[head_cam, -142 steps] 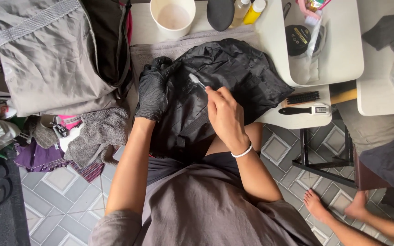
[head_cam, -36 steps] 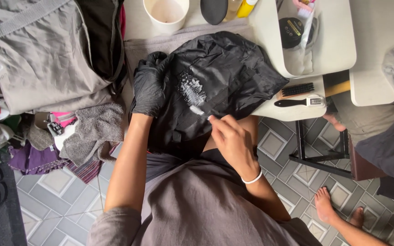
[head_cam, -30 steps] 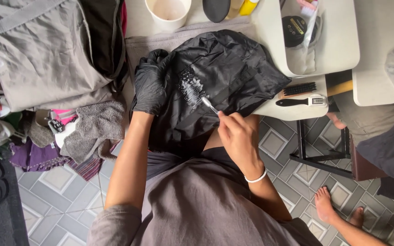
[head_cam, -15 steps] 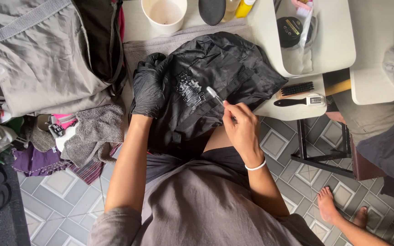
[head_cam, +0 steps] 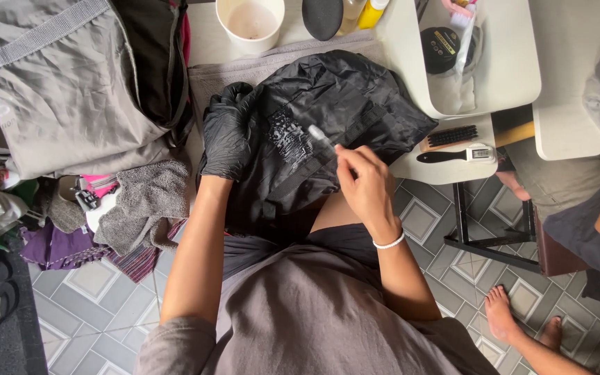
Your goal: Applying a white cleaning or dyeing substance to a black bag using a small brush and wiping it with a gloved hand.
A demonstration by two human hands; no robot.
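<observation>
Far left there's a big grey bag (head_cam: 57,90) slumped up top, with a grey towel (head_cam: 144,205) and a heap of purple and pink cloth below it on the tiled floor. Moving in, the left hand (head_cam: 225,135), in a black glove, lies flat with fingers spread on the left edge of a black bag (head_cam: 328,128), pinning it down on the white table (head_cam: 206,48). The bag sits dead centre, half on the table, half drooping toward the person's lap, with a whitish foamy patch on its front. The right hand (head_cam: 366,184), bare with a white wristband, pinches a small brush (head_cam: 321,137), fingers curled tight around the handle, bristle end right at that patch. Above is a white cup (head_cam: 250,21); further right, two brushes (head_cam: 456,144) lie on the table edge, and another person's bare foot (head_cam: 501,312) is on the tiles.
</observation>
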